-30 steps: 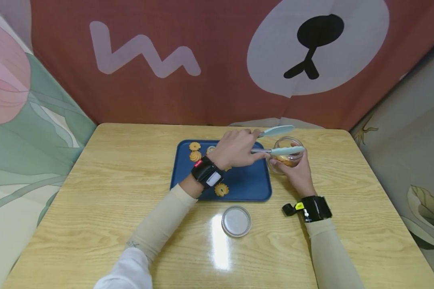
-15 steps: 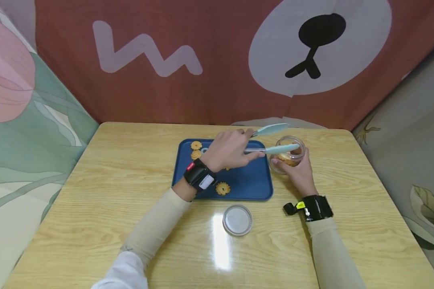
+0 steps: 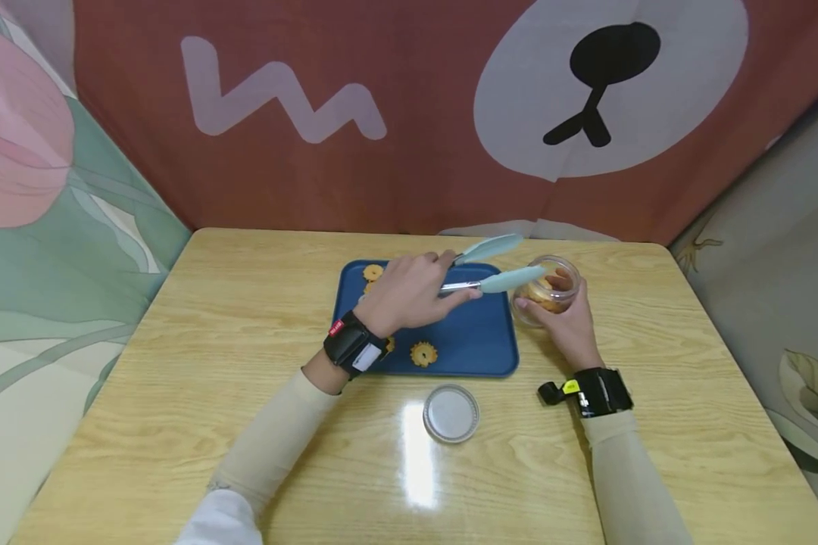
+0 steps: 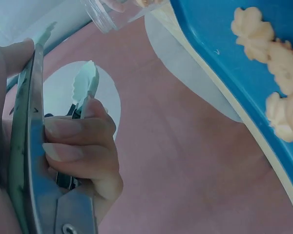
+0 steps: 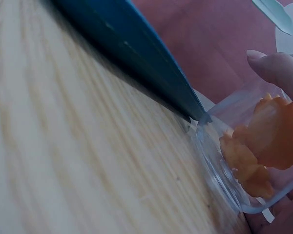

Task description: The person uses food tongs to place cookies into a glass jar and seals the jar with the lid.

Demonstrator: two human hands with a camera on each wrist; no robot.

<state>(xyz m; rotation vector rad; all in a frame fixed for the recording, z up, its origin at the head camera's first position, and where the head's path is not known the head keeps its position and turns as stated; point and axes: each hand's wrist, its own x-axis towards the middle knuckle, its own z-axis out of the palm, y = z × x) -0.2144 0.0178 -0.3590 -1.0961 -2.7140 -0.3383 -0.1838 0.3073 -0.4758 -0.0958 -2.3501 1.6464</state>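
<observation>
My left hand [image 3: 409, 295] grips a pair of tongs [image 3: 511, 278] with pale blue-green tips and metal arms, held over the blue tray [image 3: 477, 348]. The tips are spread apart with nothing between them, the nearer one right by the jar's rim. In the left wrist view, fingers curl round the metal arms of the tongs [image 4: 36, 141]. My right hand [image 3: 569, 325] holds a clear jar [image 3: 532, 312] beside the tray's right edge. Inside the jar lie golden cookies [image 5: 276, 131], seen through its wall in the right wrist view.
Several cookies [image 3: 423, 354] lie on the tray, some hidden behind my left hand; a cluster of piped cookies [image 4: 254, 36] shows in the left wrist view. A round lid [image 3: 451, 413] lies on the wooden table [image 3: 245, 303] in front of the tray. A printed cloth [image 3: 313, 182] hangs behind.
My left hand has drawn the spread tongs leftward, away from over the jar's mouth and back across the tray. My right hand keeps holding the jar in place.
</observation>
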